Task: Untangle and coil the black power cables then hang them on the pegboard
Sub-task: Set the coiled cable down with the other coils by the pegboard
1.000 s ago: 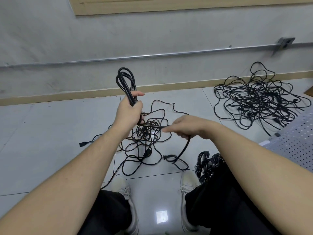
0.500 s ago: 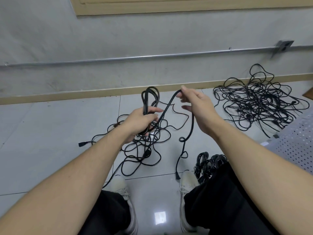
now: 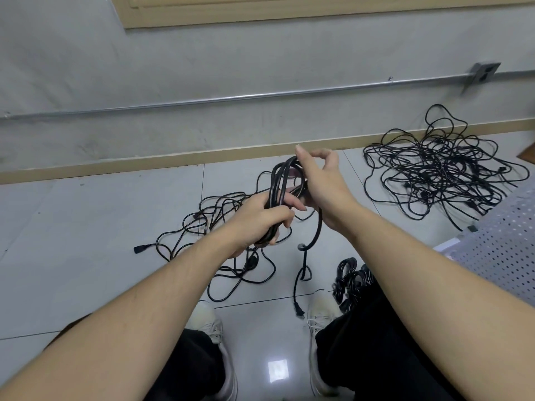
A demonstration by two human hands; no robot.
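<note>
My left hand (image 3: 262, 219) grips a bundle of black cable loops (image 3: 279, 183) held upright above the floor. My right hand (image 3: 322, 183) sits just right of the loops, fingers curled round the same cable at the top of the coil. From under it the cable's free tail (image 3: 317, 230) curves down and ends in a plug (image 3: 299, 311) by my right shoe. A loose tangle of black cable (image 3: 220, 230) lies on the tiles under my hands. A larger tangled pile (image 3: 440, 166) lies at the back right. The white pegboard (image 3: 503, 247) shows at the right edge.
Coiled black cables (image 3: 351, 277) lie beside my right knee. My two white shoes (image 3: 211, 322) rest on the grey tiles. A grey wall with a metal conduit (image 3: 231, 96) and a beige skirting runs across the back.
My right hand has brought the cable down and in against the loops in my left hand, adding a turn. The coil has shifted right and the hanging tail is shorter.
</note>
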